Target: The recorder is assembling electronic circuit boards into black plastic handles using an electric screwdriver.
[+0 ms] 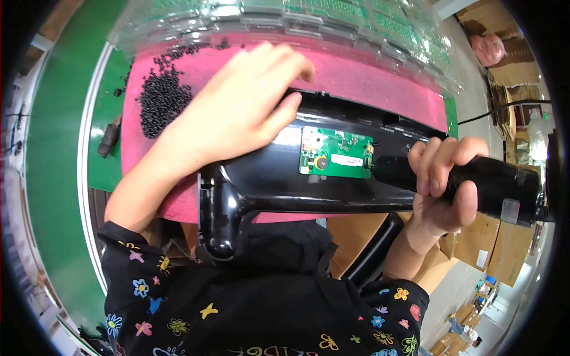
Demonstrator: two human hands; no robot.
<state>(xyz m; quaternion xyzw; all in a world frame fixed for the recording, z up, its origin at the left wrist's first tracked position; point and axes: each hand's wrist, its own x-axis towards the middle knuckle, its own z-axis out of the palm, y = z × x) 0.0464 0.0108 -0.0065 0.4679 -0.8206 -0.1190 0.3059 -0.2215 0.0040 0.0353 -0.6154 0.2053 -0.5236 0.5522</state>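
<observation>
A long glossy black plastic housing [273,193] lies across the pink mat, with a green circuit board [336,155] set in its middle. My right hand [445,178] is wrapped round a thick black electric screwdriver [496,187], held nearly level. The screwdriver's narrow end points left and reaches the board's right edge; its tip is too small to make out. My left hand [255,98] lies over the far left part of the housing. Its thumb and fingers are apart and slightly bent, with nothing visible between them; the fingers are a little blurred.
A heap of small black screws [159,104] lies on the pink mat [368,77] left of my left forearm. Clear plastic trays [303,26] with green boards line the far side. A dark cable [504,107] runs at the right, near cardboard boxes [478,237].
</observation>
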